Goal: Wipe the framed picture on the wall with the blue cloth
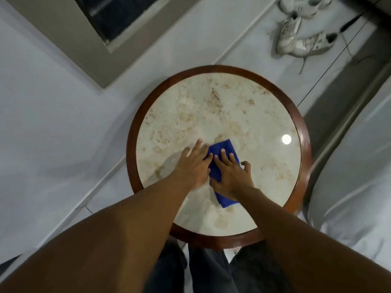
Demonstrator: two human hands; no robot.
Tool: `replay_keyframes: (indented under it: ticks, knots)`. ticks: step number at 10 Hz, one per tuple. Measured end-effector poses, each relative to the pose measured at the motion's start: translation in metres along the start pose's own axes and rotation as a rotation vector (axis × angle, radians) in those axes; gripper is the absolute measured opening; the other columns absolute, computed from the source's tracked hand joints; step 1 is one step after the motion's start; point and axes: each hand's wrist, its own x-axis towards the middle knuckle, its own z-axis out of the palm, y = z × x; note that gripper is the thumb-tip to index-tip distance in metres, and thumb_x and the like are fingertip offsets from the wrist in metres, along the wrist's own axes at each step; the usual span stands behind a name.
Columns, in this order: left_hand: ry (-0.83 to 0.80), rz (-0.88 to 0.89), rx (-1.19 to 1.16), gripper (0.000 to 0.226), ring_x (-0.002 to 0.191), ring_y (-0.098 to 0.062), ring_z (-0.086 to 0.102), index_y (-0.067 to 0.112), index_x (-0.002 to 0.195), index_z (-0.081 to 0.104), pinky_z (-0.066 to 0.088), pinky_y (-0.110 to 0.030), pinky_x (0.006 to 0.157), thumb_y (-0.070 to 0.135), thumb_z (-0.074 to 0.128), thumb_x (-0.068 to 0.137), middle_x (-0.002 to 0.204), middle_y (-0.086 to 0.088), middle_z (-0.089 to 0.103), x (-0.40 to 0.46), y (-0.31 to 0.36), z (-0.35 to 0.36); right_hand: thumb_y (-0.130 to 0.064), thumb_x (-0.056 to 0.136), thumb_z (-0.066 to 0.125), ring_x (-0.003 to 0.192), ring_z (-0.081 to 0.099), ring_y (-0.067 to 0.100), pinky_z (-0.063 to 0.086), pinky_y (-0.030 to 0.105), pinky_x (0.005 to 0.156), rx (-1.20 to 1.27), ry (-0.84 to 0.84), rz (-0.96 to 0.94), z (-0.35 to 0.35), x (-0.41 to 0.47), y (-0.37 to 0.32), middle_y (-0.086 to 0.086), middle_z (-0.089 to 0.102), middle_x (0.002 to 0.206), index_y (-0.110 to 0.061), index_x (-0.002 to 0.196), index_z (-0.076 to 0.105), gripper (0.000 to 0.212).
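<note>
The framed picture [88, 28] hangs on the white wall at the top left, and nothing is touching it. It looks like the wiping has not started yet, so that whole job is still to do. Next comes the left hand [193, 166]. It lies flat and open on the round table [302, 132], with its fingers spread out. Its fingers touch the left edge of the blue cloth [224, 150], but they are not closed around it. The blue cloth lies flat on the table top, near the side close to the person. The right hand [231, 174] is pressed down flat on top of the cloth, fingers out straight, and it is not gripping the cloth either. I think the person is folding or smoothing the cloth to get it ready, and still has to pick it up and reach up to the picture. On the floor at the top right are white shoes [296, 32]. Counting: one framed picture, two hands, one blue cloth, one table. I cannot tell just how many shoes there are.
</note>
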Motion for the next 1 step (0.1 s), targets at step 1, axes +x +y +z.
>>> replay_keyframes:
  ticks: [1]
  knots:
    - [0.007, 0.025, 0.018, 0.062, 0.156, -0.029, -0.010, 0.015, 0.160, 0.010, 0.012, -0.050, 0.124, 0.033, 0.035, 0.106, 0.170, -0.009, -0.003, -0.0166, -0.0032, -0.0322, -0.056, 0.092, 0.042, 0.151, 0.008, 0.025, 0.014, 0.055, 0.113, -0.025, -0.083, -0.013, -0.0370, -0.0049, -0.0064, 0.003, 0.006, 0.166, -0.024, 0.155, 0.015, 0.075]
